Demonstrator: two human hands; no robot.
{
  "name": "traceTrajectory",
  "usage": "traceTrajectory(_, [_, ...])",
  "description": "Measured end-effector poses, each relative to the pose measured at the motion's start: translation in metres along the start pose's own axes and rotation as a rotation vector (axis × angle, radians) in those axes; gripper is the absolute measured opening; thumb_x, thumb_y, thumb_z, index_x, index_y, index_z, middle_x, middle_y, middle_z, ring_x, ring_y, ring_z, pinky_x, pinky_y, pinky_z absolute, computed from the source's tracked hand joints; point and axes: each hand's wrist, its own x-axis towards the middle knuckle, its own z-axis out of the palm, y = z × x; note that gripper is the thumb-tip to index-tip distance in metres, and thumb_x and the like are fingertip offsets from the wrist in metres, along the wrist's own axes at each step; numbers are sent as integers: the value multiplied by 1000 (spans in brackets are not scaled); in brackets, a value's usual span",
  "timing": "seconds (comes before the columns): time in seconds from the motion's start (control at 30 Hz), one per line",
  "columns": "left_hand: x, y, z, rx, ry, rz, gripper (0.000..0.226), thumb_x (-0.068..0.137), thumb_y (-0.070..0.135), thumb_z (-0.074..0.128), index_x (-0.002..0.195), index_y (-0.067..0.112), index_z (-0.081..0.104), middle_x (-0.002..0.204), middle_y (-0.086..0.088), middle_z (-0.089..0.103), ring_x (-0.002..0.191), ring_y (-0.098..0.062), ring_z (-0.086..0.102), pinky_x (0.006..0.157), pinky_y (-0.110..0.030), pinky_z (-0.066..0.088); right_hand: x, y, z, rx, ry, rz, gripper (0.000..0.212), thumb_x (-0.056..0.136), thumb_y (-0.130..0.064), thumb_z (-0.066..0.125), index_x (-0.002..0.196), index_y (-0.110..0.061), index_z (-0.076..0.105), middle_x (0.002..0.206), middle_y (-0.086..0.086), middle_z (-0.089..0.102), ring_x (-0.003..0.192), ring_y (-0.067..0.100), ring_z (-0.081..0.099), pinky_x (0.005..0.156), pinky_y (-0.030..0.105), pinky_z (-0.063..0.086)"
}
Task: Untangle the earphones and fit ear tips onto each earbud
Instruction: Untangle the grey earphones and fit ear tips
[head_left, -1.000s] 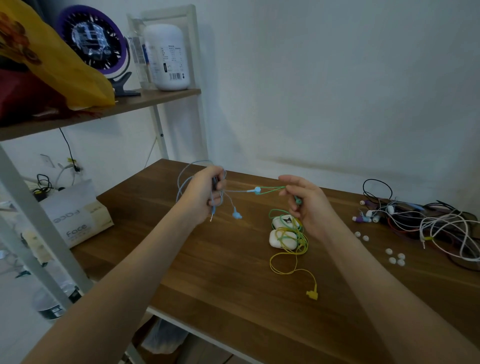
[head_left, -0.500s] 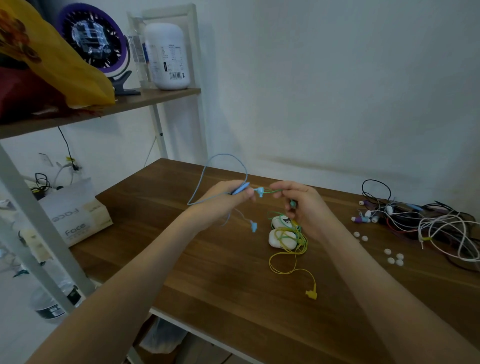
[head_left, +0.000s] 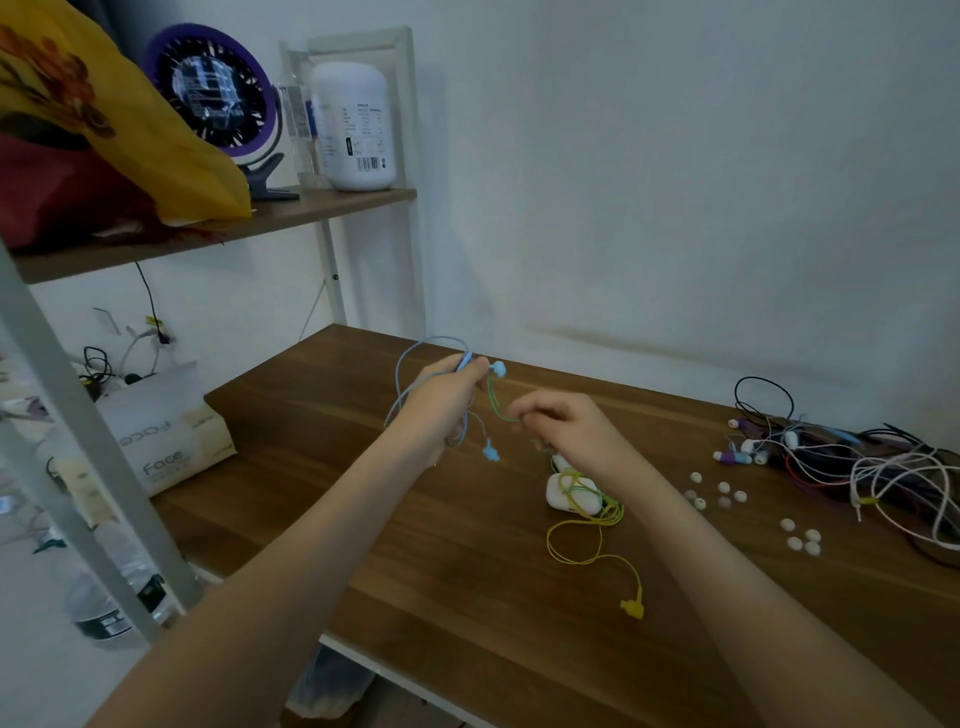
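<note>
Our left hand (head_left: 447, 400), gripping the blue earphones (head_left: 490, 451), has lifted away; our right hand (head_left: 569, 428), pinching the green cable (head_left: 492, 400), now sits apart at its four o'clock.

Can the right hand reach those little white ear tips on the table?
Probably yes. The ear tips lie loose on the table beside the right hand, with nothing between. But it pinches the green cable, so it likely must let go first.

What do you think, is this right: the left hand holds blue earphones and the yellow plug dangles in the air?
Not quite. The head view shows the left hand holding blue earphones, but the yellow plug lies on the table.
</note>
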Motion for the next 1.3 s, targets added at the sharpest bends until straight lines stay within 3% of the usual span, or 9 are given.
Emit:
traceTrajectory(0.17, [4, 4, -3, -133, 116, -2, 27, 94, 24, 51, 69, 14, 48, 54, 1, 26, 40, -11, 18, 37, -21, 16, 2, 12, -4, -242, -32, 123, 34, 96, -7, 45, 87, -31, 68, 100, -4, 66, 75, 9, 58, 67, 20, 45])
traceTrajectory(0.3, [0, 10, -10, -353, -7, -43, 29, 97, 27, 49, 71, 15, 48, 46, 7, 29, 35, -7, 18, 32, -19, 18, 1, 16, -5, -387, -26, 139, 20, 94, -22, 55, 101, -39, 61, 136, -4, 44, 130, 19, 33, 109, 47, 30])
traceTrajectory(0.4, [-6, 16, -6, -425, -154, -40, 32, 99, 28, 47, 70, 15, 49, 45, 7, 27, 33, -5, 17, 31, -18, 19, -5, 2, -4, -102, -35, 66, 32, 92, -34, 58, 123, -36, 52, 141, -10, 38, 137, 13, 26, 112, 42, 26])
traceTrajectory(0.57, [-15, 27, 15, -453, -360, -11, 34, 100, 31, 45, 70, 17, 50, 45, 7, 26, 35, -5, 17, 36, -19, 14, -15, -2, -12, 347, -333, 64, 44, 89, -39, 55, 129, -20, 56, 133, -5, 57, 130, 12, 45, 110, 33, 31])
traceTrajectory(0.67, [-20, 29, 35, -359, -438, 16, 33, 101, 31, 43, 72, 16, 51, 46, 7, 29, 36, -5, 18, 39, -20, 13, -29, 5, -36, 383, -348, 100, 21, 87, -29, 57, 96, -11, 64, 108, 7, 66, 110, 21, 59, 101, 39, 43])
traceTrajectory(0.77, [-24, 23, 59, -274, -525, 12, 29, 101, 28, 43, 78, 13, 52, 49, 5, 33, 35, -5, 21, 36, -18, 15, -55, 16, -66, 441, -336, 160, 9, 86, -17, 58, 85, -9, 58, 86, 9, 64, 85, 23, 63, 82, 36, 53])
traceTrajectory(0.93, [-41, 5, 101, -100, -734, -51, 22, 100, 25, 47, 85, 11, 57, 56, 2, 40, 38, -6, 25, 36, -17, 21, -115, 32, -117, 296, -278, 320, 13, 86, -15, 62, 98, -8, 60, 74, 2, 60, 66, 14, 55, 60, 22, 46])
traceTrajectory(1.13, [-68, -13, 152, 101, -831, -203, 19, 97, 27, 55, 85, 14, 61, 60, 1, 48, 44, -9, 30, 46, -21, 26, -159, 47, -140, 239, -122, 416, 34, 87, -31, 58, 115, -11, 59, 75, 4, 57, 64, 13, 51, 57, 22, 43])
traceTrajectory(1.3, [-78, -21, 171, 183, -877, -298, 18, 98, 27, 54, 94, 12, 62, 62, 1, 51, 46, -8, 35, 44, -18, 31, -172, 57, -138, 197, 44, 393, 13, 95, -15, 51, 100, -7, 60, 69, 3, 54, 59, 12, 46, 54, 21, 39])
